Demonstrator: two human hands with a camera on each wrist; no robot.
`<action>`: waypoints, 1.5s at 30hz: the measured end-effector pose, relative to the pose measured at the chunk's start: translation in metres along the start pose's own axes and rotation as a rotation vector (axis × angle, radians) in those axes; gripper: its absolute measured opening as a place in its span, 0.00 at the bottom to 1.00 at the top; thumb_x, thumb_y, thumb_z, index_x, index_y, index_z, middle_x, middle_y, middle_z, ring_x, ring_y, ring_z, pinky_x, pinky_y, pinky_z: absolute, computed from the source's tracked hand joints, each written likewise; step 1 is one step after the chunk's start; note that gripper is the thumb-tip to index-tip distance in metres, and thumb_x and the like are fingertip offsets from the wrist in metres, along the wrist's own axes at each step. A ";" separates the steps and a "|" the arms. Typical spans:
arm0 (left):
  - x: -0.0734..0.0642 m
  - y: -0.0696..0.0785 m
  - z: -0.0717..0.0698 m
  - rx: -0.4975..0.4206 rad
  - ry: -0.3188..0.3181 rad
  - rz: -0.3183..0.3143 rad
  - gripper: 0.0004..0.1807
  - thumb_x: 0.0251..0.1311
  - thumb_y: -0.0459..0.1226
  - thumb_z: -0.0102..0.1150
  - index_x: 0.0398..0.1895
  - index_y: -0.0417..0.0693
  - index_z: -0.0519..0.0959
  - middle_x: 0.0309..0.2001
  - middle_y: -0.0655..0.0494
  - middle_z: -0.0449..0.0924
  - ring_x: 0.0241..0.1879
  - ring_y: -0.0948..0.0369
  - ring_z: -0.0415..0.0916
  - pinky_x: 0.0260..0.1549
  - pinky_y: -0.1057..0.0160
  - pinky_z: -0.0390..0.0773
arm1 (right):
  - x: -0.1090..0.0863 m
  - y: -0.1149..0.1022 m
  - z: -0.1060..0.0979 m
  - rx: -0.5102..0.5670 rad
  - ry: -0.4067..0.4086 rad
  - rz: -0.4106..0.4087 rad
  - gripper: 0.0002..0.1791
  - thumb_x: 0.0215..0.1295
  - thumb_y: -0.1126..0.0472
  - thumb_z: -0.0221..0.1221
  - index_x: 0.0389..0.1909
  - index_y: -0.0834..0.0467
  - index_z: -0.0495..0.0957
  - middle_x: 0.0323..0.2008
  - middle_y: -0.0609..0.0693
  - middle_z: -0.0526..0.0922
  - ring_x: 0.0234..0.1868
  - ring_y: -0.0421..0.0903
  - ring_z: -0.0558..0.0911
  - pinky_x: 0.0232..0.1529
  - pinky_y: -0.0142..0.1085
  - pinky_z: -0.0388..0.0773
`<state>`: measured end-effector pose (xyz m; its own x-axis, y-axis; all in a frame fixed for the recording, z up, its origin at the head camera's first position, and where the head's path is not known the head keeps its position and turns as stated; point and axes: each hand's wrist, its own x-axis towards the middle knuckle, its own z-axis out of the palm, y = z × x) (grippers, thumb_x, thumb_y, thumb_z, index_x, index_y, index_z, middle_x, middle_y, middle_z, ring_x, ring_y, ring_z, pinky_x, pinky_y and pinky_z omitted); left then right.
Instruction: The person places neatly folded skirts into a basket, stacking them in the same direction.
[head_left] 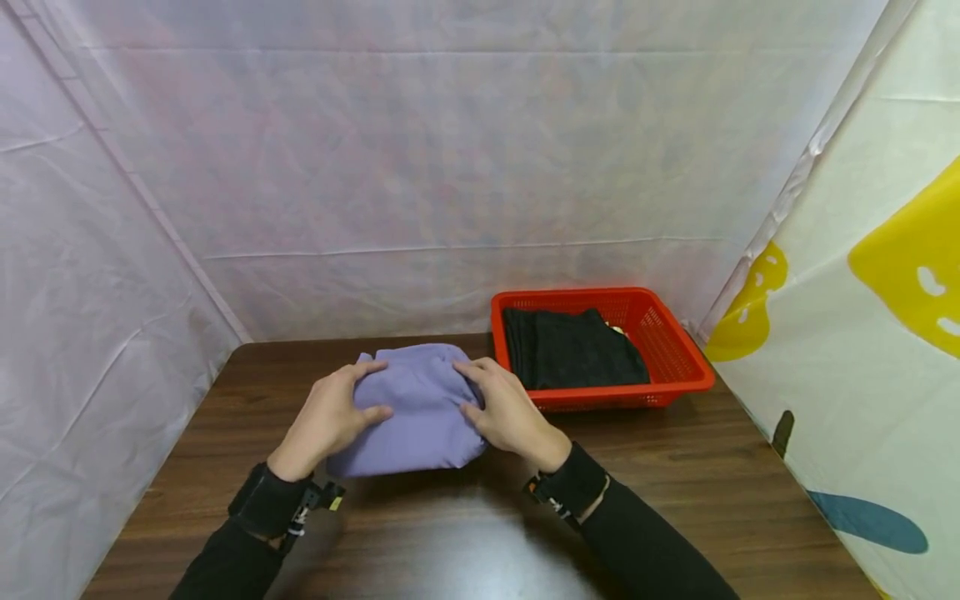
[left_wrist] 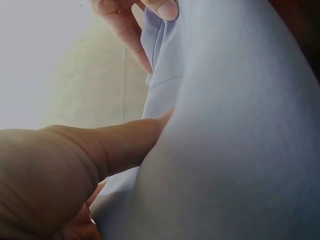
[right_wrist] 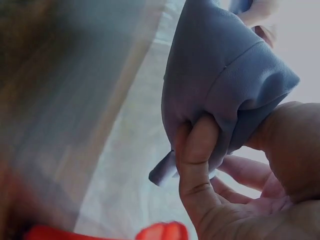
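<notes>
A folded lavender cloth garment (head_left: 420, 408) is held up over the table, in front of me. My left hand (head_left: 330, 414) grips its left side, the thumb lying on the near face. On the opposite side my right hand (head_left: 510, 410) pinches the fabric. In the left wrist view the garment (left_wrist: 240, 130) fills much of the frame, with a stitched seam showing. The right wrist view shows the fingers of my right hand (right_wrist: 200, 175) pressing into the bunched garment (right_wrist: 215, 65). Some fingertips are hidden behind the fabric.
A red plastic basket (head_left: 663, 346) stands at the back right of the brown wooden table (head_left: 660, 475). Black folded fabric (head_left: 577, 350) lies in it, with a small pale item partly visible beside it. White sheeting (head_left: 465, 167) hangs behind the table and along both sides.
</notes>
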<state>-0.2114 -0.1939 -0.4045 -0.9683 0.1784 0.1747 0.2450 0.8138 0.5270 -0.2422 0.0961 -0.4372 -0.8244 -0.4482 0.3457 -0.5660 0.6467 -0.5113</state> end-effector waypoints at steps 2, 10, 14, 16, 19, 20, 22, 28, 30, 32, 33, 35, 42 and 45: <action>0.002 0.003 -0.003 -0.002 0.015 0.010 0.41 0.71 0.40 0.84 0.84 0.44 0.79 0.81 0.26 0.77 0.80 0.28 0.76 0.74 0.25 0.79 | 0.003 -0.001 -0.007 0.004 0.010 -0.005 0.37 0.76 0.64 0.76 0.83 0.61 0.79 0.72 0.62 0.86 0.73 0.59 0.87 0.77 0.55 0.85; 0.015 0.017 -0.007 -0.024 0.071 0.069 0.41 0.71 0.38 0.83 0.85 0.44 0.78 0.77 0.28 0.81 0.77 0.30 0.79 0.74 0.28 0.80 | 0.006 0.001 -0.034 0.012 0.061 -0.005 0.37 0.75 0.64 0.76 0.84 0.59 0.79 0.72 0.60 0.86 0.67 0.56 0.88 0.67 0.51 0.88; 0.021 0.024 -0.009 -0.030 0.094 0.086 0.41 0.71 0.38 0.83 0.85 0.44 0.78 0.75 0.28 0.83 0.76 0.31 0.80 0.73 0.29 0.81 | 0.008 0.003 -0.046 -0.016 0.076 -0.015 0.37 0.76 0.64 0.76 0.84 0.58 0.79 0.72 0.60 0.86 0.62 0.55 0.88 0.61 0.49 0.87; 0.024 0.029 -0.010 -0.034 0.098 0.090 0.41 0.71 0.38 0.83 0.85 0.45 0.78 0.76 0.28 0.82 0.77 0.31 0.79 0.74 0.29 0.80 | 0.009 0.005 -0.052 -0.024 0.084 -0.015 0.37 0.76 0.64 0.76 0.84 0.58 0.79 0.73 0.60 0.85 0.60 0.56 0.87 0.58 0.48 0.86; 0.031 0.036 -0.011 -0.046 0.093 0.088 0.42 0.72 0.39 0.83 0.86 0.47 0.77 0.79 0.28 0.79 0.79 0.31 0.77 0.76 0.29 0.79 | 0.011 0.007 -0.061 -0.027 0.091 -0.012 0.38 0.76 0.64 0.76 0.85 0.57 0.78 0.74 0.61 0.84 0.59 0.56 0.86 0.56 0.48 0.85; 0.034 0.038 -0.011 -0.048 0.090 0.086 0.42 0.72 0.39 0.83 0.87 0.47 0.77 0.80 0.29 0.79 0.80 0.31 0.77 0.76 0.29 0.79 | 0.011 0.008 -0.065 -0.031 0.094 -0.012 0.38 0.77 0.63 0.75 0.85 0.57 0.78 0.75 0.61 0.84 0.59 0.56 0.85 0.56 0.48 0.85; 0.040 0.042 -0.011 -0.050 0.086 0.085 0.42 0.72 0.40 0.83 0.87 0.49 0.77 0.81 0.30 0.78 0.81 0.31 0.76 0.78 0.29 0.78 | 0.012 0.009 -0.071 -0.035 0.098 -0.010 0.38 0.77 0.63 0.75 0.85 0.57 0.77 0.75 0.61 0.84 0.58 0.56 0.85 0.55 0.48 0.84; 0.061 0.052 -0.006 -0.087 0.080 0.108 0.43 0.72 0.41 0.83 0.87 0.49 0.76 0.84 0.32 0.76 0.84 0.33 0.73 0.82 0.31 0.75 | 0.014 0.018 -0.088 -0.045 0.108 0.010 0.38 0.78 0.63 0.74 0.86 0.57 0.77 0.75 0.61 0.83 0.51 0.55 0.84 0.51 0.45 0.83; 0.068 0.055 -0.004 -0.103 0.075 0.115 0.43 0.72 0.41 0.83 0.88 0.49 0.76 0.85 0.33 0.75 0.85 0.34 0.72 0.83 0.32 0.74 | 0.015 0.022 -0.093 -0.048 0.114 0.015 0.38 0.78 0.63 0.75 0.86 0.57 0.77 0.75 0.61 0.83 0.49 0.55 0.83 0.49 0.45 0.82; 0.075 0.058 -0.001 -0.116 0.066 0.118 0.43 0.72 0.41 0.83 0.88 0.49 0.76 0.86 0.34 0.74 0.86 0.35 0.71 0.84 0.33 0.73 | 0.016 0.028 -0.097 -0.060 0.119 0.020 0.38 0.78 0.63 0.74 0.86 0.57 0.77 0.75 0.61 0.83 0.47 0.54 0.82 0.48 0.44 0.81; 0.078 0.059 0.001 -0.119 0.061 0.119 0.43 0.72 0.41 0.83 0.88 0.49 0.76 0.86 0.35 0.74 0.86 0.35 0.71 0.84 0.33 0.73 | 0.016 0.031 -0.099 -0.066 0.119 0.023 0.38 0.78 0.63 0.74 0.86 0.56 0.77 0.75 0.61 0.83 0.46 0.54 0.82 0.47 0.44 0.80; 0.085 0.063 0.005 -0.125 0.053 0.122 0.43 0.72 0.42 0.83 0.88 0.50 0.76 0.86 0.36 0.75 0.87 0.36 0.71 0.85 0.34 0.73 | 0.016 0.036 -0.104 -0.076 0.119 0.028 0.38 0.78 0.63 0.74 0.86 0.56 0.77 0.75 0.62 0.83 0.46 0.55 0.83 0.47 0.45 0.79; 0.110 0.076 0.017 -0.152 0.007 0.150 0.43 0.74 0.43 0.82 0.89 0.51 0.75 0.87 0.38 0.73 0.89 0.38 0.67 0.89 0.36 0.68 | 0.018 0.057 -0.121 -0.100 0.113 0.073 0.37 0.79 0.64 0.73 0.86 0.56 0.77 0.72 0.62 0.84 0.46 0.55 0.81 0.46 0.46 0.75; 0.121 0.082 0.021 -0.148 -0.009 0.153 0.43 0.75 0.43 0.81 0.89 0.52 0.74 0.88 0.39 0.72 0.89 0.38 0.67 0.89 0.36 0.67 | 0.019 0.067 -0.128 -0.100 0.114 0.084 0.37 0.79 0.64 0.72 0.86 0.56 0.77 0.72 0.61 0.84 0.43 0.54 0.81 0.45 0.45 0.74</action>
<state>-0.3093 -0.0944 -0.3581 -0.9194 0.2995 0.2550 0.3932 0.6866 0.6115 -0.2966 0.2097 -0.3644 -0.8611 -0.3208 0.3945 -0.4878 0.7398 -0.4634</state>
